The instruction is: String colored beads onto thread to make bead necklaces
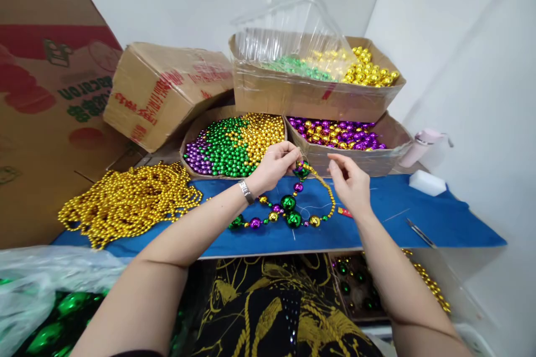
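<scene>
A bead necklace of large green, purple and gold balls, with a length of small gold beads, lies looped on the blue mat. Its upper end hangs from my left hand, whose thumb and fingers are pinched on the thread there. A thin, pale thread runs from that pinch toward my right hand. My right hand is raised over the mat, thumb and forefinger curled close together, and seems to hold the thread; the thread at its fingertips is barely visible. Loose thread also curls inside the necklace loop.
Gold bead strands are heaped at left. Behind stand a box of small beads, a box of purple and gold beads and an upper box. Tweezers, a white block and a pink bottle are at right.
</scene>
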Tool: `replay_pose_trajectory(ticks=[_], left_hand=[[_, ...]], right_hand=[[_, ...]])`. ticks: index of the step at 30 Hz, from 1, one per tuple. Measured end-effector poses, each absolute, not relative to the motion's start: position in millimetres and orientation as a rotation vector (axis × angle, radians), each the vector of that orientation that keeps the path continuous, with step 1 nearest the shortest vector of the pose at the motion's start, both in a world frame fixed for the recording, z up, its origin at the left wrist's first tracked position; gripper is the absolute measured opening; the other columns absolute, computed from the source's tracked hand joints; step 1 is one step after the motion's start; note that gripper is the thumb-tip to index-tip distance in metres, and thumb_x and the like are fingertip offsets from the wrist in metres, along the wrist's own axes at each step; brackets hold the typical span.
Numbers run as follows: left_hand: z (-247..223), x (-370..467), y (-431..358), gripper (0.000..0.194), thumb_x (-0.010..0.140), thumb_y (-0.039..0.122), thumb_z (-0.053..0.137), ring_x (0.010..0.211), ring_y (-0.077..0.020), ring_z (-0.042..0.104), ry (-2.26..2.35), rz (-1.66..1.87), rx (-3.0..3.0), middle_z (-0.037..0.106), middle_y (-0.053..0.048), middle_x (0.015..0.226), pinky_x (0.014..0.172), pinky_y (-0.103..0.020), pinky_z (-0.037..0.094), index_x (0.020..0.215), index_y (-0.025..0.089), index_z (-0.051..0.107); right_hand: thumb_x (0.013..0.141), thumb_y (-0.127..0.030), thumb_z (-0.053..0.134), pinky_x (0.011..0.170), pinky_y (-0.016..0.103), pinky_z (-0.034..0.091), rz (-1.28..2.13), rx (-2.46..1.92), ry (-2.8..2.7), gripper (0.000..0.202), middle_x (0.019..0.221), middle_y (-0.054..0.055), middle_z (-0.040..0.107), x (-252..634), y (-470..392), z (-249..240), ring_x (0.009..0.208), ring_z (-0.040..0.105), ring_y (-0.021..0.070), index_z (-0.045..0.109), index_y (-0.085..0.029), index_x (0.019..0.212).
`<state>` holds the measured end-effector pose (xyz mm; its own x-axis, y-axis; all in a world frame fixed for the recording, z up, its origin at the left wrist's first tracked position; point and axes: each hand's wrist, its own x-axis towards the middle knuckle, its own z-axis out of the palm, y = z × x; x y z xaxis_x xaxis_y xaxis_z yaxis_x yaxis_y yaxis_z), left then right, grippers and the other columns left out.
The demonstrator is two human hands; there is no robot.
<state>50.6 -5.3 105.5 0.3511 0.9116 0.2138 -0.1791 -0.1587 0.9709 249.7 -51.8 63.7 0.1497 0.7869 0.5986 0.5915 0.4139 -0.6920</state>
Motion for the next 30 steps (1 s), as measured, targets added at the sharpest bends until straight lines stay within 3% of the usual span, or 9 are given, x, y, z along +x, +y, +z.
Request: replay_pose_trajectory(ticks=[3, 7, 10, 13, 16, 20, 25, 30], left_hand=[[101.4, 55.4, -8.8, 0.026, 0.085, 0.034, 0.067, 0.05, -0.0058, 0.043, 0.677, 1.124, 1.436, 0.052, 0.001, 0.058, 0.048, -0.018, 0.032, 0.07, 0.015, 0.057], [81.3, 51.7, -12.1, 0.028, 0.082, 0.036, 0.067, 0.056, -0.007, 0.043, 0.646, 1.14, 1.478, 0.052, 0.001, 0.063, 0.055, -0.02, 0.035, 0.069, 0.014, 0.056], [51.3, 43.8, -14.7, 0.03, 0.083, 0.039, 0.065, 0.06, -0.0082, 0.044, 0.69, 1.089, 1.496, 0.054, 0.0, 0.067, 0.059, -0.021, 0.036, 0.07, 0.014, 0.055], [19.7, 35.9, -18.9, 0.033, 0.082, 0.044, 0.065, 0.062, -0.0094, 0.045, 0.776, 1.051, 1.47, 0.055, 0.0, 0.069, 0.061, -0.022, 0.037, 0.072, 0.014, 0.056], [1.0, 32.8, -24.5, 0.037, 0.082, 0.049, 0.063, 0.064, -0.0107, 0.046, 0.851, 1.025, 1.469, 0.056, 0.0, 0.07, 0.063, -0.022, 0.037, 0.075, 0.014, 0.057], [-2.2, 36.4, -31.4, 0.034, 0.086, 0.047, 0.059, 0.068, -0.0119, 0.047, 0.843, 1.014, 1.577, 0.056, -0.001, 0.072, 0.066, -0.023, 0.038, 0.074, 0.015, 0.057], [-1.4, 39.4, -33.9, 0.032, 0.089, 0.044, 0.054, 0.066, -0.0121, 0.045, 0.856, 1.065, 1.647, 0.053, 0.0, 0.07, 0.065, -0.024, 0.036, 0.075, 0.016, 0.056], [-2.5, 34.4, -30.4, 0.042, 0.084, 0.057, 0.06, 0.067, -0.0128, 0.05, 0.831, 1.11, 1.371, 0.057, -0.003, 0.075, 0.064, -0.026, 0.039, 0.081, 0.015, 0.058]], right_hand=[[0.095, -0.036, 0.052, 0.077, 0.031, 0.051, -0.013, -1.173, -1.698, 0.024, 0.089, 0.006, 0.069, 232.4, -53.9, 59.9, 0.083, 0.063, 0.0165, 0.069, -0.02, 0.095], [0.095, -0.032, 0.048, 0.08, 0.032, 0.051, 0.315, -1.123, -1.866, 0.025, 0.089, 0.009, 0.07, 203.1, -58.1, 10.4, 0.084, 0.065, 0.0183, 0.068, -0.018, 0.089], [0.095, -0.032, 0.05, 0.071, 0.027, 0.053, 0.562, -1.107, -1.91, 0.024, 0.081, 0.004, 0.072, 189.6, -67.9, -31.1, 0.073, 0.067, 0.0159, 0.069, -0.02, 0.087], [0.097, -0.037, 0.047, 0.062, 0.024, 0.052, 0.666, -1.168, -1.795, 0.027, 0.076, 0.002, 0.07, 188.0, -78.2, -49.8, 0.064, 0.065, 0.0132, 0.068, -0.02, 0.098], [0.095, -0.048, 0.049, 0.058, 0.024, 0.05, 0.789, -1.286, -1.483, 0.037, 0.082, 0.004, 0.069, 189.7, -79.7, -49.0, 0.065, 0.062, 0.0133, 0.066, -0.019, 0.11], [0.085, -0.058, 0.059, 0.049, 0.023, 0.043, 1.05, -1.269, -1.13, 0.047, 0.084, 0.003, 0.068, 183.4, -68.2, -40.0, 0.056, 0.051, 0.0098, 0.066, -0.018, 0.109], [0.073, -0.054, 0.073, 0.053, 0.022, 0.042, 1.064, -1.183, -0.973, 0.042, 0.087, 0.004, 0.067, 173.9, -56.6, -29.4, 0.065, 0.054, 0.0108, 0.066, -0.017, 0.092], [0.074, -0.047, 0.077, 0.061, 0.021, 0.048, 1.073, -1.03, -0.87, 0.035, 0.091, 0.003, 0.067, 181.0, -47.1, -16.3, 0.078, 0.062, 0.012, 0.064, -0.02, 0.09]])
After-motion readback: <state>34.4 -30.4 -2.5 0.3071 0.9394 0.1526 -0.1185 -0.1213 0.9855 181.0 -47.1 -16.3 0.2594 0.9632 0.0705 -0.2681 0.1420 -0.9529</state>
